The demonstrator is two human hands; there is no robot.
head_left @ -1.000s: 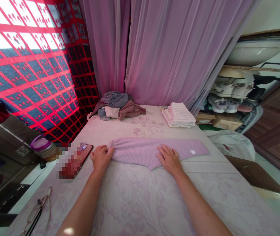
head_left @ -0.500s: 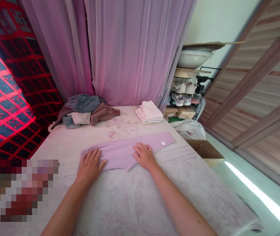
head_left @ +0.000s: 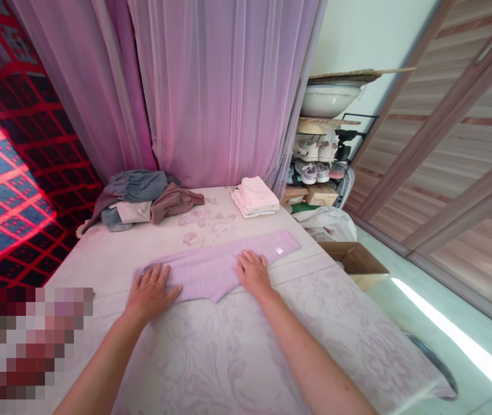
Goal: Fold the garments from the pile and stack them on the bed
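Note:
A pair of lilac ribbed trousers (head_left: 205, 271) lies flat on the bed, folded in half lengthwise, with its crotch point towards me. Near the leg end on the right shows a small white label (head_left: 279, 251). My left hand (head_left: 150, 291) rests palm down on the wide left end, fingers spread. Palm down too, my right hand (head_left: 253, 272) lies on the leg just right of the crotch point, its fingers stretched out. Neither hand grips the cloth.
A floral sheet covers the bed (head_left: 211, 357). Rumpled clothes (head_left: 142, 196) lie at its far left, a folded pink-white stack (head_left: 255, 197) at its far right. Beyond the right edge stand a cardboard box (head_left: 358, 262) and a shoe rack (head_left: 315, 153). Purple curtains (head_left: 220, 92) hang behind.
The view has shifted slightly, moving most of the scene left. My right hand has slid a little to the right along the trousers. My left hand keeps its place on them.

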